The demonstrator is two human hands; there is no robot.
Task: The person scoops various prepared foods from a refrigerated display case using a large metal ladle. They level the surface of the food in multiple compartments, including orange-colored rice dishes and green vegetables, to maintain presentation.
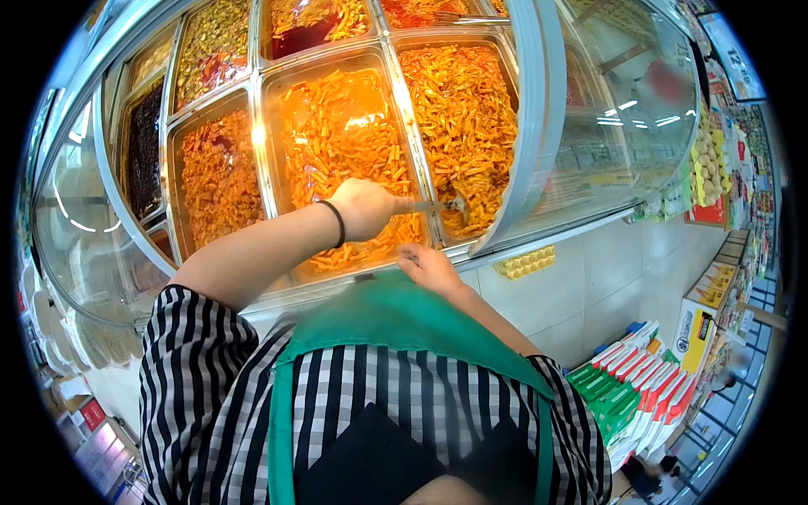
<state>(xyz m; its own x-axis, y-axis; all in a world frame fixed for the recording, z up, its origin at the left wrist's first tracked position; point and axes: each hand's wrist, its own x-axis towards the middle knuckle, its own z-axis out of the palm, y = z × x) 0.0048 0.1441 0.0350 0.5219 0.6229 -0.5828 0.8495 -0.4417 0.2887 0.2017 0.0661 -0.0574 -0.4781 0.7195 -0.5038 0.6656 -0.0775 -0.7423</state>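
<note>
My left hand, with a black band on its wrist, is shut on the handle of a metal serving spoon. The spoon's bowl rests in the shredded pickled vegetables in the right-hand bin. Beneath my left hand is the middle bin, with orange pickled strips lying in oily liquid. Lower down, my right hand hovers by the front edge of the display case, fingers loosely bent and slightly blurred; I see nothing in it.
Metal dividers part the bins. Left of the middle one is a bin of reddish chopped pickle. Tongs lie across a back bin. Curved clear covers flank the opening. Egg trays and stacked bags stand to the right.
</note>
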